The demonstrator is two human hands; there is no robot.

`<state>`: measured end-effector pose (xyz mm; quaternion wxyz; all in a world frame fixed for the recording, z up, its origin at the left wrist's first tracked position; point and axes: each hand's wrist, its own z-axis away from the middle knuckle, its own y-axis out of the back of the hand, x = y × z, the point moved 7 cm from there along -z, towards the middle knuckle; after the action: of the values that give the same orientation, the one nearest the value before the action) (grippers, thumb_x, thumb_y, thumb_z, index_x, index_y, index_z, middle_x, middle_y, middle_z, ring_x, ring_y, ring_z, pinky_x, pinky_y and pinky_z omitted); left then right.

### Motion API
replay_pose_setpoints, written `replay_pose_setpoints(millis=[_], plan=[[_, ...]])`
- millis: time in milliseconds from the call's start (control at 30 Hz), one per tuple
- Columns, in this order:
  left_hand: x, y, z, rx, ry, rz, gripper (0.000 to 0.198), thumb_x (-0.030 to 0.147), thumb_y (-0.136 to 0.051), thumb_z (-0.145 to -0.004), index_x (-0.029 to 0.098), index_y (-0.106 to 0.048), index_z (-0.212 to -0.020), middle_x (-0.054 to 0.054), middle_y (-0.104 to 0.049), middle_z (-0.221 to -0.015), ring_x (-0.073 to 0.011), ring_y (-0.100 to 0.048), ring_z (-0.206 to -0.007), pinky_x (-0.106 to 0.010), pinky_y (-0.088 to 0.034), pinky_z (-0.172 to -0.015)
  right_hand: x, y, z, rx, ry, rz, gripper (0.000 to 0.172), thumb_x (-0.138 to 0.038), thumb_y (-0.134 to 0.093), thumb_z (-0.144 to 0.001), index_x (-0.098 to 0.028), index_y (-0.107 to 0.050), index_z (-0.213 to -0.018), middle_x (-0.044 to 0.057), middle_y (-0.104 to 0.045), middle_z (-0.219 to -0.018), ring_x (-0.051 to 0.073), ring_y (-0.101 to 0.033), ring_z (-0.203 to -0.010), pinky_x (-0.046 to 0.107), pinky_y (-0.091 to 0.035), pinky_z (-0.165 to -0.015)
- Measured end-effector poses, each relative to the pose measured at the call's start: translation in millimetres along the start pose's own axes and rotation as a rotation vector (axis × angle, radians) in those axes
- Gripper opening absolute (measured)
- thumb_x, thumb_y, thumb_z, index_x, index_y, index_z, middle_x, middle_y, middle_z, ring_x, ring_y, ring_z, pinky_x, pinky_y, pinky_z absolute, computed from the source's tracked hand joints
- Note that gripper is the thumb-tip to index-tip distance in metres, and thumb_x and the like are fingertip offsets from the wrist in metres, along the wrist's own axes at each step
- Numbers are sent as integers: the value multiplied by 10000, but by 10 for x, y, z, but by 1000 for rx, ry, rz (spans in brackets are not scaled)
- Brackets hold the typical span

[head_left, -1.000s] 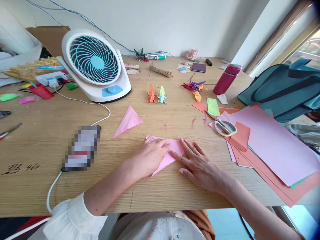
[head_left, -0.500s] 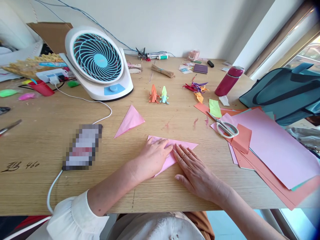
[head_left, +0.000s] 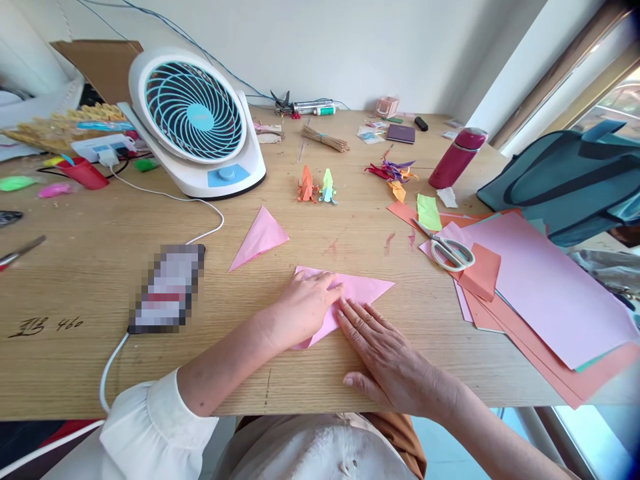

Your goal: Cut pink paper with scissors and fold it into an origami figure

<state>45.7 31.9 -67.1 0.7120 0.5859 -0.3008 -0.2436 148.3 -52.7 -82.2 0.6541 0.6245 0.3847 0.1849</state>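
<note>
A sheet of pink paper (head_left: 361, 288), folded into a triangle, lies flat on the table in front of me. My left hand (head_left: 309, 303) rests on its left half with the fingers laid over the paper, covering part of it. Along the lower right edge, my right hand (head_left: 383, 350) lies flat, fingertips on the paper and thumb apart on the wood. Both hands are open and press from above. Further left is a second pink folded triangle (head_left: 260, 239), untouched.
At the right, scissors (head_left: 453, 253) lie on stacked coloured paper (head_left: 555, 287). A phone (head_left: 167, 288) with a cable lies left, below a fan (head_left: 200, 127). Behind are two small paper figures (head_left: 307, 185), a red flask (head_left: 457, 158) and a teal bag (head_left: 560, 180).
My right hand has slid slightly down and left along the paper's edge, baring more pink surface. My left hand stays on the paper. The whole view has shifted a little.
</note>
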Motion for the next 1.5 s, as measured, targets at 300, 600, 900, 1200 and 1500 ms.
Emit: replay_pose_setpoints(millis=[300, 600, 900, 1200, 1500], plan=[[1, 47, -11, 20, 0, 1, 385, 112, -434, -928, 216, -600, -1259, -97, -593, -1332, -251, -569, -1209, -425, -392, -1029, 0, 20, 36, 15, 37, -83, 799, -498, -412, -993, -80, -51, -1570, 182, -130, -1613, 280, -116, -1501, 509, -207, -1214], [-12, 35, -35, 10, 11, 14, 352, 145, -479, -921, 226, -626, -1230, -110, -609, -1290, -265, -597, -1168, -424, -396, -1016, -52, -25, 16, 69, -1, -6, 822, -501, -408, -985, -51, -39, -1566, 205, -121, -1609, 304, -88, -1501, 526, -246, -1199], [0, 23, -37, -61, 13, -9, 383, 152, -462, -924, 206, -590, -1281, -95, -528, -1424, -261, -570, -1208, -428, -371, -1037, -247, -89, -9, -51, 85, -65, 869, -531, -454, -960, -2, -99, -1551, 224, -51, -1610, 327, -22, -1498, 535, -178, -1216], [-14, 33, -42, -14, 31, -20, 385, 116, -481, -901, 218, -627, -1243, -102, -576, -1368, -282, -616, -1144, -449, -406, -983, -585, -123, -58, -31, 196, -181, 879, -565, -457, -954, -15, -121, -1552, 228, -105, -1596, 306, -25, -1498, 508, -195, -1219], [-20, 1, -23, 1, 3, -34, 400, 123, -413, -938, 218, -591, -1283, -79, -558, -1389, -257, -586, -1173, -410, -388, -997, -807, -17, -86, -62, 392, -268, 707, -505, -365, -1014, 5, -295, -1499, 187, -292, -1573, 247, -138, -1500, 431, -137, -1241]])
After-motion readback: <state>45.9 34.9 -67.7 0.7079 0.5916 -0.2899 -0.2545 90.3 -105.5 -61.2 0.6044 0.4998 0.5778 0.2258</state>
